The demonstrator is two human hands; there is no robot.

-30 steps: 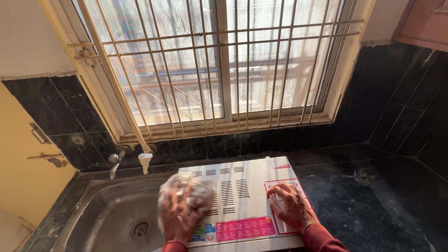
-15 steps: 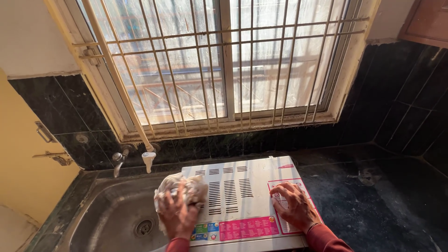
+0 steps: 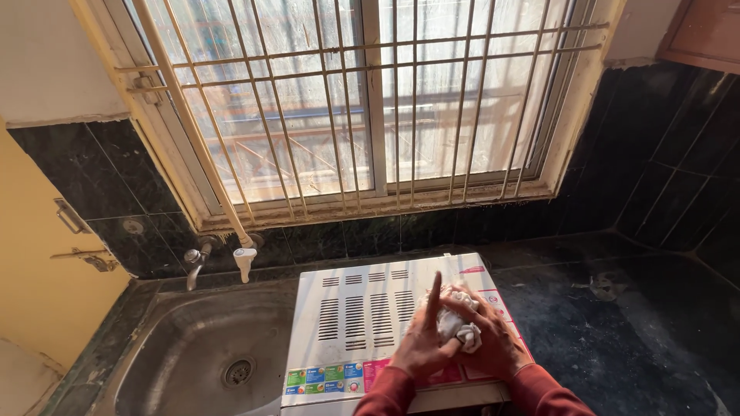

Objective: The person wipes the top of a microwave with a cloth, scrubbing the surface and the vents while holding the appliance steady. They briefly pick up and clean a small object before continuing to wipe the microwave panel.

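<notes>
Hands: I've got both meeting over the near-right part of the appliance top, w/ a white cloth (image 3: 456,323) bunched between them.
Left hand (image 3: 422,339): curled round the cloth from the left, index finger sticking straight up; holding cloth.
Right hand (image 3: 493,343): wrapped over the cloth from the right, fingers folded on it; holding cloth too.
Cloth: crumpled ball, no clear long axis; sits just above the appliance's right half, nr the front edge. Can't tell if it touches the metal.
Appliance (image 3: 362,308): white metal box, top face up, lying across the sink's right edge and the counter. Long axis runs left-right across my view, front edge toward me.
Vents: three columns of short slots on the left-centre of the top, rows running away from me.
Labels: strip of small square stickers, green/blue/orange, along near-left edge; a pink rectangular one just right of them, partly under my wrists; red-edged label on the far-right side, mostly hidden by my hands.
Sink (image 3: 193,339): steel basin left of the appliance, round drain in the floor.
Taps: metal tap (image 3: 193,262) and white plastic tap (image 3: 244,260) on the back wall above the sink.
Counter (image 3: 617,331): dark stone, right of the appliance.
Window (image 3: 370,100): barred, cream frame, straight ahead.
</notes>
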